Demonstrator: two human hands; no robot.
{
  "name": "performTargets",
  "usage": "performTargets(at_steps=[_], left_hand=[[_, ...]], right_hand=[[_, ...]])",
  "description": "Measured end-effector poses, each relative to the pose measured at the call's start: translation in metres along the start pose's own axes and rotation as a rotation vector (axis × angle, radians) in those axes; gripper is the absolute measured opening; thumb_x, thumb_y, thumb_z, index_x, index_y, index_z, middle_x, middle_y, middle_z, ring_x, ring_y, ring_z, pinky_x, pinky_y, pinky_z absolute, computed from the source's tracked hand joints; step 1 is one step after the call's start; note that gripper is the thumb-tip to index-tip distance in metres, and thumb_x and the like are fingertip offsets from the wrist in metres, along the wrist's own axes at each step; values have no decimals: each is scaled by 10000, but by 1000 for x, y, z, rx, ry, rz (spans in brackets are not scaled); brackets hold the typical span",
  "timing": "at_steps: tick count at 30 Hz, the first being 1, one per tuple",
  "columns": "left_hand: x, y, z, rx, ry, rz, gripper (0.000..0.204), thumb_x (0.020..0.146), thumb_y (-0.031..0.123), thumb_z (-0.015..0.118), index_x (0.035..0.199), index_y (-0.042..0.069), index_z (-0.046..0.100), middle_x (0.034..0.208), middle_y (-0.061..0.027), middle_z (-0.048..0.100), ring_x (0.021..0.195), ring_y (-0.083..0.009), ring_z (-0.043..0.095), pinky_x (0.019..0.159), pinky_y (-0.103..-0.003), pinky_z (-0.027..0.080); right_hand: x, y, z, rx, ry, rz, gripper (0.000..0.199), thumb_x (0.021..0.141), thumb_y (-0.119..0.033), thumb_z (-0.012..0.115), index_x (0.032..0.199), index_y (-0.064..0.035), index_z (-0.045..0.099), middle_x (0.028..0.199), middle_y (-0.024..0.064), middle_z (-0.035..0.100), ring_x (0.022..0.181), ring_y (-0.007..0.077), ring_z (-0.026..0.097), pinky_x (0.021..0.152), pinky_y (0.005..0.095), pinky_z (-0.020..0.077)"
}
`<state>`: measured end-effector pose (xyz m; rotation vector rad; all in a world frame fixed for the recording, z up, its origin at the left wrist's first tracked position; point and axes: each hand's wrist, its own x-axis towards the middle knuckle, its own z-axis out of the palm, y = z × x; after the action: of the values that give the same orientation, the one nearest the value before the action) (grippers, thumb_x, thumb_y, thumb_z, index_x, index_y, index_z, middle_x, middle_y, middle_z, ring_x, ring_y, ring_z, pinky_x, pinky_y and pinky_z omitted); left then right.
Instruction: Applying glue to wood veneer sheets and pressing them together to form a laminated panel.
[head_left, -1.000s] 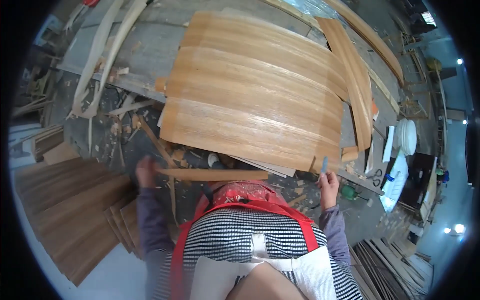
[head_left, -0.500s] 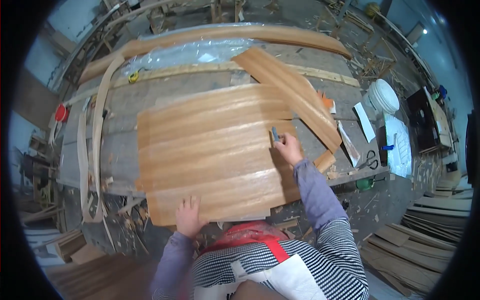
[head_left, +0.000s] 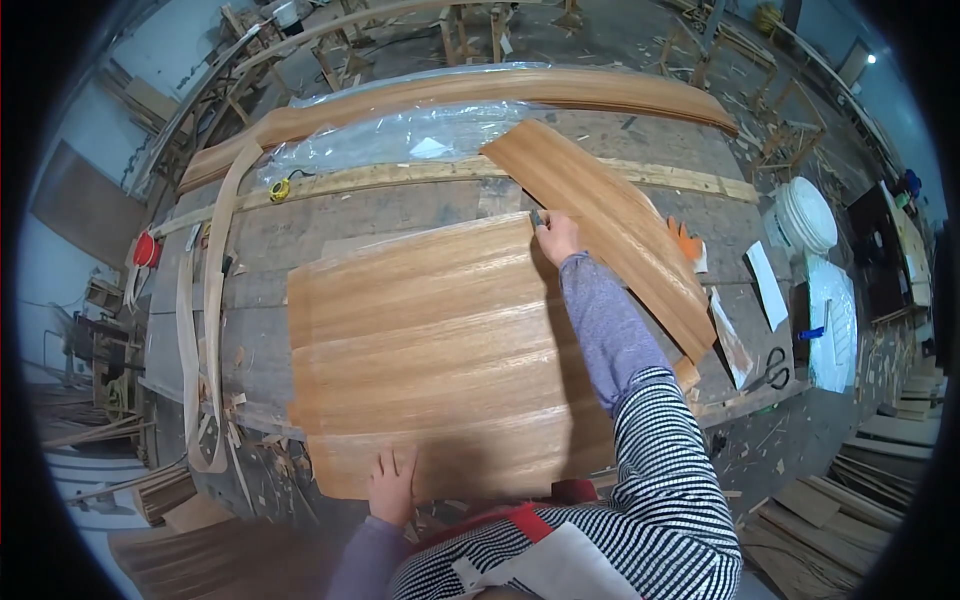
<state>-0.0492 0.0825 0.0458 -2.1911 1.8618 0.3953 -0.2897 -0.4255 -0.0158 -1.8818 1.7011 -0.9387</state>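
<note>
A broad sheet of wood veneer (head_left: 430, 350) with light and dark brown bands lies on the work table in front of me. My left hand (head_left: 392, 485) rests on its near edge, palm down and fingers apart, holding nothing. At the sheet's far right corner, my right hand (head_left: 558, 240) is closed round a small blue-grey hand tool (head_left: 537, 219); its working end is hard to make out. Beside that hand, a longer veneer strip (head_left: 610, 240) lies slantwise across the table, partly hidden by my forearm.
Stacked long veneer (head_left: 450, 93) and clear plastic film (head_left: 390, 140) lie at the far side, before a wooden batten (head_left: 400, 176). A yellow tape measure (head_left: 280, 190) is at left. Scissors (head_left: 777, 368), an orange glove (head_left: 686, 240) and a white bucket (head_left: 805, 214) are at right.
My right hand has moved away from me with the tool, from the sheet's right part to its far edge. My left hand stays on the near edge. The view has shifted.
</note>
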Motion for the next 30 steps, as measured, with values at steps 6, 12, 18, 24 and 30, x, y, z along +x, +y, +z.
performTargets(at_steps=[6,12,18,24,30], left_hand=[[4,-2,3,-46,41,19,992,579,409,863,1458,252,429,1481,-223,354,1279,-457,406,967,-548,449],[6,-3,3,-109,44,14,881,661,422,810,1447,246,451,1482,-230,349,1285,-463,394,1011,-548,414],[5,-3,4,-121,58,7,853,682,420,796,1447,253,457,1497,-229,333,1306,-471,372,1045,-541,381],[8,-3,2,-129,42,3,863,674,415,805,1448,259,457,1507,-229,321,1317,-470,363,1049,-540,374],[4,-4,-3,-142,33,-20,903,656,398,823,1460,255,437,1511,-237,308,1323,-474,358,1043,-544,373]], right_hand=[[24,3,31,-48,-2,-49,173,777,-185,613,827,-29,669,829,231,674,834,405,661,768,478,522],[32,-2,33,-158,-41,-49,168,772,-173,610,834,-30,673,855,234,679,847,415,661,775,487,525],[31,-17,36,-283,-37,-51,166,776,-165,614,845,-29,680,874,240,682,864,429,660,780,510,527],[26,-12,34,-308,-62,-88,162,785,-164,608,850,-36,682,878,250,678,857,441,656,780,531,525],[0,-24,21,-313,-104,-115,149,783,-155,607,849,-38,670,865,244,678,840,441,656,767,541,524]])
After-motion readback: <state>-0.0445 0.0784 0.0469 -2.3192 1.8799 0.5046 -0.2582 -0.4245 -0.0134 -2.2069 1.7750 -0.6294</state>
